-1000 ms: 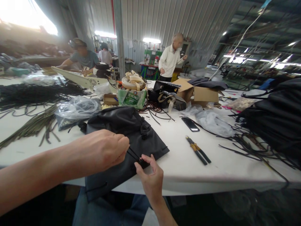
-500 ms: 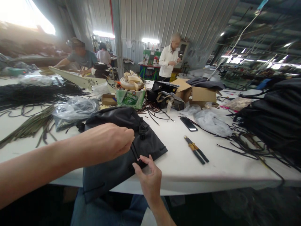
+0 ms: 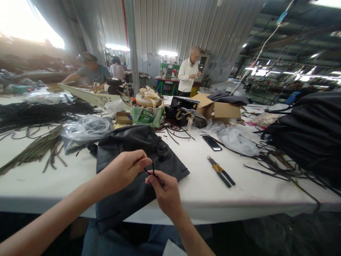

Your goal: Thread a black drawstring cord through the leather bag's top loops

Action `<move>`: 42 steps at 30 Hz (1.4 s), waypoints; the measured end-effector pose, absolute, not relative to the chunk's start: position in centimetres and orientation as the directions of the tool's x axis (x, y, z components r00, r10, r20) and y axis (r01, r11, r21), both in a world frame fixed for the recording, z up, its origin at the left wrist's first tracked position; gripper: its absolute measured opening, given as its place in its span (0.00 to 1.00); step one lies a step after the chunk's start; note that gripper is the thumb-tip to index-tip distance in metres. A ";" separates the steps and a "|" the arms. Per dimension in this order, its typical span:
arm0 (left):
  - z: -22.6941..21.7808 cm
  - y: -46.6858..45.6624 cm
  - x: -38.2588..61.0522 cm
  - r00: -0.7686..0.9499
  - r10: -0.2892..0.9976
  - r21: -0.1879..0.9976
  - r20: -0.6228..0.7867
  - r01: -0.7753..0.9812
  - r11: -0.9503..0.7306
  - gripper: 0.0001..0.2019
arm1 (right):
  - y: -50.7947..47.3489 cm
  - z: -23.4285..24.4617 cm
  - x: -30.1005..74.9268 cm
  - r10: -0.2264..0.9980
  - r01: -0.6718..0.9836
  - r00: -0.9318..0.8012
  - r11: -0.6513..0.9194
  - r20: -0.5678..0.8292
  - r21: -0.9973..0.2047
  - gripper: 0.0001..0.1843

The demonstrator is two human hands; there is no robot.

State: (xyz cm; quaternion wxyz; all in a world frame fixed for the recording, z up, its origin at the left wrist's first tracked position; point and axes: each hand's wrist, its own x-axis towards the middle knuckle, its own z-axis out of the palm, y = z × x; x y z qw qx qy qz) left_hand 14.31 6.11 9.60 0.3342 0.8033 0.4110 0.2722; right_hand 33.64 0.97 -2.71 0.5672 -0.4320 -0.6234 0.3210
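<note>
A corrugated metal wall [image 3: 154, 25] stands behind the white counter [image 3: 191, 188]. Across the counter's near edge lies the black bag [image 3: 133, 195], its lowest corner hanging over. Above it, my left grip [image 3: 126, 167] is closed, thumb against finger, on a thin black cord [image 3: 153, 168], and my right grip [image 3: 166, 190] pinches the cord too, just beside it. I judge that if either pinch loosens, the cord could spring out of my hold; a hard tug could drag the overhanging bag off the edge. Right of the bag lie the pliers [image 3: 217, 169], the phone [image 3: 212, 143] farther back; a green tub [image 3: 147, 116] stands behind the bag.
</note>
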 end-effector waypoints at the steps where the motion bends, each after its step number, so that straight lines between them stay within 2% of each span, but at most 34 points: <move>1: 8.5 6.0 14.2 0.461 0.873 0.828 0.157 0.421 -0.371 0.25 | 1.2 -2.3 33.5 0.928 0.122 0.044 0.362 0.369 -0.924 0.13; 3: 6.1 5.6 14.1 0.353 0.926 0.927 0.133 0.285 -0.242 0.31 | 1.4 -2.1 33.3 0.958 0.054 0.082 0.270 0.274 -0.961 0.16; 5: 3.7 5.1 14.2 0.281 0.956 0.975 0.084 0.176 -0.138 0.36 | 1.4 -2.2 33.2 0.969 0.014 0.090 0.228 0.228 -0.974 0.19; 9: 0.1 3.8 14.9 0.090 0.995 0.999 -0.032 0.039 0.029 0.47 | 1.3 -3.1 33.1 0.977 -0.063 0.127 0.177 0.168 -0.982 0.23; 12: -0.6 2.7 15.9 -0.023 0.999 0.997 -0.048 -0.067 0.047 0.50 | 1.4 -3.8 32.9 0.960 -0.001 0.221 0.178 0.174 -0.984 0.25; 14: -0.3 2.1 16.9 0.065 0.997 0.993 -0.052 -0.101 0.058 0.44 | 1.3 -4.1 32.7 0.923 0.115 0.246 0.276 0.297 -0.954 0.22; 17: 0.6 1.6 18.5 0.238 0.971 0.998 0.009 -0.067 0.007 0.30 | 1.1 -4.3 32.4 0.820 0.277 0.177 0.489 0.544 -0.827 0.21; 20: 1.1 1.9 19.4 0.168 0.980 0.995 0.104 -0.011 -0.104 0.18 | 0.7 -3.9 32.5 0.772 0.347 0.104 0.563 0.627 -0.750 0.24; 22: 1.1 2.4 19.3 0.079 0.989 0.992 0.128 0.004 -0.128 0.16 | 0.6 -3.5 32.8 0.802 0.320 0.050 0.552 0.596 -0.770 0.24; 25: 0.5 3.0 18.7 0.061 0.996 0.995 0.057 -0.086 -0.052 0.18 | 0.8 -3.1 33.6 0.891 0.175 0.050 0.436 0.450 -0.883 0.21; 29: 0.6 4.0 17.7 0.161 0.985 0.958 -0.065 -0.266 0.106 0.24 | 1.7 -2.3 34.3 0.977 -0.092 0.062 0.207 0.202 -0.974 0.20; 33: 2.2 5.4 16.9 0.282 0.956 0.915 -0.078 -0.360 0.181 0.28 | 2.9 -1.3 34.9 0.995 -0.255 0.026 0.103 0.100 -0.961 0.21; 36: 3.4 6.3 16.6 0.338 0.938 0.908 -0.079 -0.364 0.208 0.30 | 3.6 -0.8 35.5 0.999 -0.301 0.029 0.050 0.043 -0.952 0.24; 42: 3.2 6.9 16.6 0.405 0.913 0.935 -0.049 -0.303 0.185 0.34 | 3.8 -0.5 36.2 0.999 -0.299 0.041 0.032 0.020 -0.954 0.27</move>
